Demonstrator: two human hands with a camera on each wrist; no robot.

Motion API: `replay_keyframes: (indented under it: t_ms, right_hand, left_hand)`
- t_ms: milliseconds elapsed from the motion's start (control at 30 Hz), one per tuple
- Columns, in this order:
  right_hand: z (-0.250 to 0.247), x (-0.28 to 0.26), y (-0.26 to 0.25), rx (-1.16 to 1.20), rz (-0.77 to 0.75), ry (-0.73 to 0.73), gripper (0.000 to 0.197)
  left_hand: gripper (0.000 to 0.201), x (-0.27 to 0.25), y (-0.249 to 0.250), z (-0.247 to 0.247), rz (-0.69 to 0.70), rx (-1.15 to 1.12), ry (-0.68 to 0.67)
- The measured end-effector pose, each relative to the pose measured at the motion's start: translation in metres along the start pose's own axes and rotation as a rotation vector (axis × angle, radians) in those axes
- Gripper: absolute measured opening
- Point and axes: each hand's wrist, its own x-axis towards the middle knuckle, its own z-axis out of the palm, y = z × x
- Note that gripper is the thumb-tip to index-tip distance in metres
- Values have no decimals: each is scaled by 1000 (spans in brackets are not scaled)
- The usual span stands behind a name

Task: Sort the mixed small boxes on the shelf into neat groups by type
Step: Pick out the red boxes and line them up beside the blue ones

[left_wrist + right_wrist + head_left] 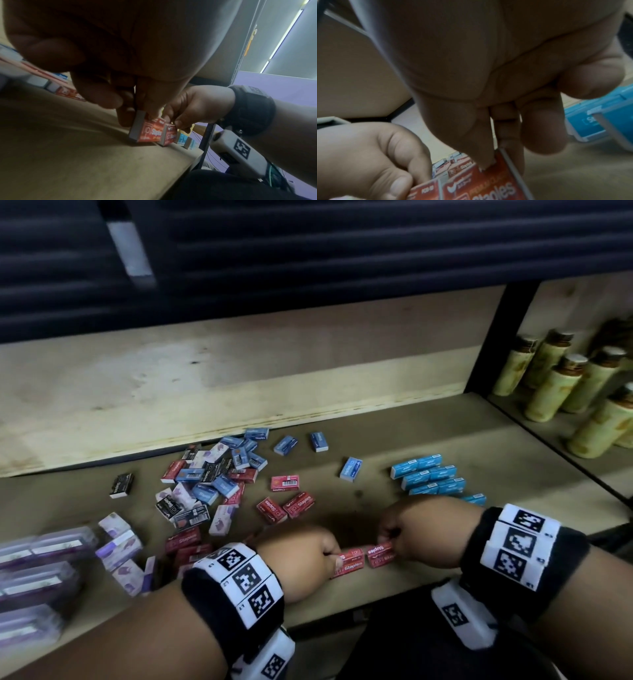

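Two red staples boxes lie end to end near the shelf's front edge. My left hand point(334, 556) pinches the left red box point(351, 563), also seen as the nearer red box point(150, 133). My right hand point(388, 537) pinches the right red box point(380, 553) with thumb and fingers, shown close up as the red box point(488, 185). A mixed heap of red, blue, black and purple boxes point(209, 481) lies behind on the left. Light blue boxes point(430, 475) stand in neat rows on the right.
Purple boxes point(118, 546) and clear purple cases point(37, 570) sit at the left. Loose red boxes point(286, 505) and a blue box point(351, 469) lie mid-shelf. Green bottles point(561, 385) fill the neighbouring bay past a black post point(493, 337). The shelf's back panel point(171, 392) is close behind.
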Motion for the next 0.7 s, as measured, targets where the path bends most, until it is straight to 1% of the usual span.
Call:
replay_keyframes:
  t_ms: [200, 467, 700]
  right_hand:
    - [2, -2, 8, -51, 8, -12, 23]
    - [3, -1, 12, -69, -18, -34, 23]
    - [7, 2, 12, -110, -42, 2, 26]
  left_hand:
    - [25, 1, 18, -4, 20, 109, 4]
    - [29, 3, 28, -6, 25, 115, -1]
    - [35, 2, 27, -2, 16, 105, 32]
